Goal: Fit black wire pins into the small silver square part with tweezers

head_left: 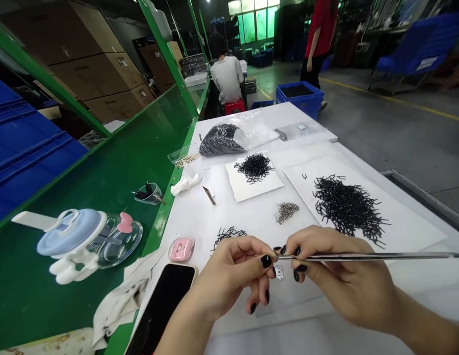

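Gripping metal rod (399, 256) near-level in right hand (342, 276); pinching indistinct tiny part (275, 257) at its tip with left hand (238, 271).

The tool (384, 256) is a slim, shiny silver metal rod, straight and nearly level, raised on the near side. Its free end juts right to a small tip; the other runs through the right hand (336, 266) towards the left hand (238, 271), partly hidden.

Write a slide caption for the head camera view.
Right hand grips a slender silvery metal tool, one end near the left hand, above a white table bearing piles of thin black pieces.
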`<state>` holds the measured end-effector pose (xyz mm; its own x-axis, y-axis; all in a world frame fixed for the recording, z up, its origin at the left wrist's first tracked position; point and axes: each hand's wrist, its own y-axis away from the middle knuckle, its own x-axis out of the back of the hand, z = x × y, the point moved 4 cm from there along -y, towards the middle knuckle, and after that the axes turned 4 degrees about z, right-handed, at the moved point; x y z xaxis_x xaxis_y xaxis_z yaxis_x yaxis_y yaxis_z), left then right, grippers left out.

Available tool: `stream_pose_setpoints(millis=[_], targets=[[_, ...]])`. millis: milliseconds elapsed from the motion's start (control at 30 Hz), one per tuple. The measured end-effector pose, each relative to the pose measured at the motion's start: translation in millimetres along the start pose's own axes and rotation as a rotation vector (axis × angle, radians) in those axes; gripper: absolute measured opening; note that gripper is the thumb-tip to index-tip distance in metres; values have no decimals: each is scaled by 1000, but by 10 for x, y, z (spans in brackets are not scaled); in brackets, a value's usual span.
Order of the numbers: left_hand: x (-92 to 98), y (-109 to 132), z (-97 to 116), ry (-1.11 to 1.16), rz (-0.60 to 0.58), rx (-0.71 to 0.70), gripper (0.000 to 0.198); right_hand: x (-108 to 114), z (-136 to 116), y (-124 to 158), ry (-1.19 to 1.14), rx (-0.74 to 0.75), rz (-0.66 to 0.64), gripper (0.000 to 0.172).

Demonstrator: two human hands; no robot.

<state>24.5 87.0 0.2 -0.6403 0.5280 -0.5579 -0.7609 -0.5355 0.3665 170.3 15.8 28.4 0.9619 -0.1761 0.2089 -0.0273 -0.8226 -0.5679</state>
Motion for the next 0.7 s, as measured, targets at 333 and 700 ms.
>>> stream_pose_setpoints(millis=[333, 700], targets=[[20, -3, 5, -93, 91, 17, 6, -49, 48, 25, -32, 2, -3, 23], [27, -6, -5, -119, 112, 32, 5, -46, -137, -39, 283, 206, 7, 19]])
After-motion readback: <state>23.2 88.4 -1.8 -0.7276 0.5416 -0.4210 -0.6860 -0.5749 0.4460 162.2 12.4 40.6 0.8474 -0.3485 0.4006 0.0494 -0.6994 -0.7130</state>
